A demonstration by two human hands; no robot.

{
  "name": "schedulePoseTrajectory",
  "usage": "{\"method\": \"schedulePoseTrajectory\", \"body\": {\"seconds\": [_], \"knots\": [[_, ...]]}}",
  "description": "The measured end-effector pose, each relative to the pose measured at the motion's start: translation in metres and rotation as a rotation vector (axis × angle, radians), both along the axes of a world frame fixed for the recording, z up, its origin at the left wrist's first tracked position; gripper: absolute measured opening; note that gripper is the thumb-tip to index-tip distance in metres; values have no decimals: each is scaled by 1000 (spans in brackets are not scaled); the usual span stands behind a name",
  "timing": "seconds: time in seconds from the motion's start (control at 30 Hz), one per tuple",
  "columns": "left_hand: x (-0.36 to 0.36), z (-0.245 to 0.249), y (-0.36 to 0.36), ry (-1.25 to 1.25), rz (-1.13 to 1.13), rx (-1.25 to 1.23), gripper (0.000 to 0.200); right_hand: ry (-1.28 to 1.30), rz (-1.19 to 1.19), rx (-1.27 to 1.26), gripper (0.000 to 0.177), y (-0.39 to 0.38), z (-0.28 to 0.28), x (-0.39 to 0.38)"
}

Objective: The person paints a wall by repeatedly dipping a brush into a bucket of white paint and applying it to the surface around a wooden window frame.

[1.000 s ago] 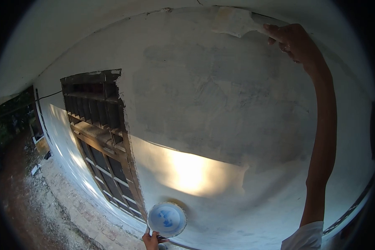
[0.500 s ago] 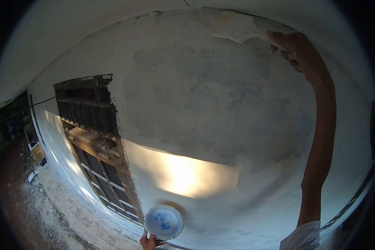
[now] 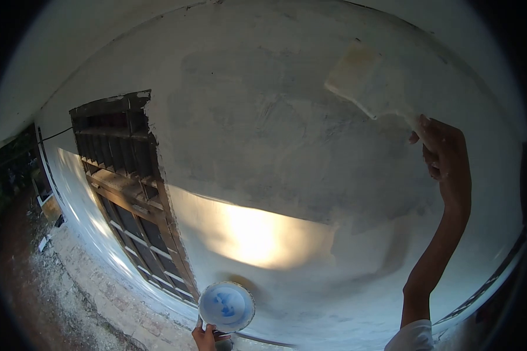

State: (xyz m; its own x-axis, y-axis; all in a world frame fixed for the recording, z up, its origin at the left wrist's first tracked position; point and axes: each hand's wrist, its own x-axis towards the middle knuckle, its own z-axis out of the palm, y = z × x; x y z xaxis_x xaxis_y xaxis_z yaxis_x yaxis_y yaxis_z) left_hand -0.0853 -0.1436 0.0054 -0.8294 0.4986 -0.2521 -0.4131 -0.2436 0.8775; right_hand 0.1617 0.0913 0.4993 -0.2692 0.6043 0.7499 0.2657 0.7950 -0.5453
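A wide pale brush [image 3: 357, 79] lies against the upper part of the grey-white wall [image 3: 263, 140], its bristle end pointing up and left. The brush's handle is gripped by my right hand [image 3: 442, 149], at the upper right with the arm raised. Low in the view, my left hand [image 3: 205, 338] holds the rim of a round white container [image 3: 227, 307] with blue and white stuff inside. The wall shows darker, damp-looking patches across its middle.
A wooden window [image 3: 126, 187] with bars and slats is set in the wall at the left. Rubble and pale debris [image 3: 79, 281] lie on the ground below it. A sunlit patch [image 3: 252, 234] crosses the lower wall. The ceiling edge curves along the top.
My right hand has come down and slightly right with the brush, the elbow now more bent. The whole view has shifted a little; my left hand still holds the container.
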Motion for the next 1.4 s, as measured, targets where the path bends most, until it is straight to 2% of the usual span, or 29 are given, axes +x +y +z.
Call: {"method": "schedulePoseTrajectory", "body": {"seconds": [0.07,0.13,0.17,0.23,0.27,0.33,0.47,0.53,0.6,0.67,0.8,0.87,0.97,1.03,1.17,1.4], "knots": [[3,10,1,30,19,33,51,-47,68,-43,38,0,-31,-16],[2,6,-3,41,28,46,55,-98,93,235,23,6,-58,-35],[2,8,-3,35,23,36,55,-92,101,236,23,9,-67,-40],[0,3,-3,34,25,31,55,-98,153,613,25,12,-76,-48],[-4,-13,-6,2,48,43,54,-92,157,616,25,9,-74,-50],[-5,-22,-8,-29,73,57,54,-196,36,836,32,3,-66,-52],[-1,-21,-5,-1,63,51,52,-184,-18,893,32,13,-45,-58],[1,-27,-5,13,78,73,53,-127,-56,965,31,19,-27,-62],[-1,-49,-7,63,-35,18,55,-119,-80,979,30,27,-5,-64],[5,-34,-2,41,0,5,55,-11,-50,1091,31,41,17,-68],[16,-5,5,-57,62,13,55,-9,-112,1093,31,50,60,-73],[16,-4,7,-64,45,3,55,-57,-228,1124,30,50,76,-76],[17,-4,10,-66,37,7,55,-122,-255,1029,32,53,90,-79],[18,1,12,-57,45,22,55,-131,-295,1072,29,60,97,-76],[15,9,10,-3,-45,43,57,-159,-423,1072,26,71,97,-53],[12,0,10,-71,-22,12,57,-119,-322,915,29,37,78,-18]]}}
